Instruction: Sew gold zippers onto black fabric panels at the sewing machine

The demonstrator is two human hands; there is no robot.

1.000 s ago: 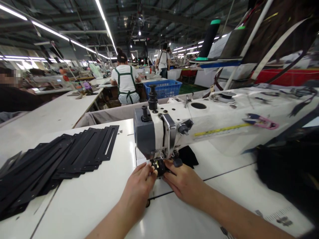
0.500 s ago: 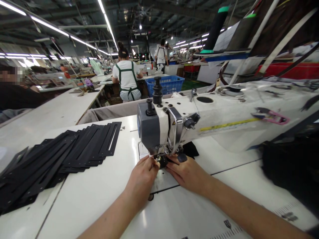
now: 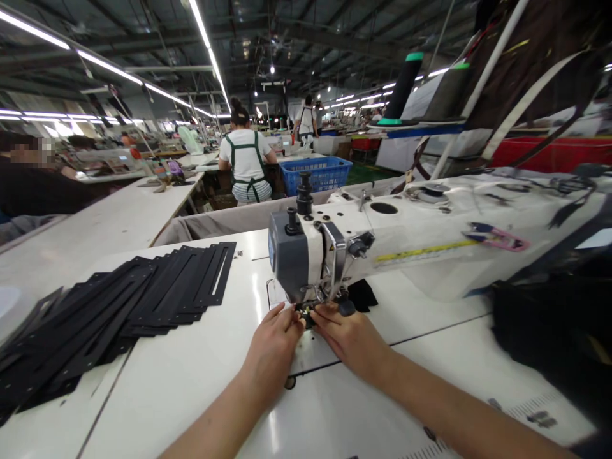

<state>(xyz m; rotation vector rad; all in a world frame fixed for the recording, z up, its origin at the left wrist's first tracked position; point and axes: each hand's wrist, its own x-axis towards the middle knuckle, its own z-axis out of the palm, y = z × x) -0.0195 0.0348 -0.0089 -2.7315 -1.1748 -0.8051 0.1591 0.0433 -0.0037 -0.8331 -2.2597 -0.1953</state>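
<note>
Under the needle area of a white and grey sewing machine lies a small dark piece of fabric, mostly covered by my fingers. My left hand pinches its left side with thumb and forefinger. From the right, my right hand grips the same piece with fingers pressed together, close to the presser foot. The two sets of fingertips are almost touching. Behind the foot, more black material rests on the machine bed; whether it joins the piece in my fingers, I cannot tell.
A fanned stack of black slotted strips covers the table's left side. Dark cloth is heaped at the right. Pink-handled snips lie against the machine arm above a yellow tape. Beyond stand a blue basket and a seated co-worker.
My right hand has come closer to my left hand, and less of the dark fabric shows between them. The camera view has shifted slightly, so the machine sits a little lower.
</note>
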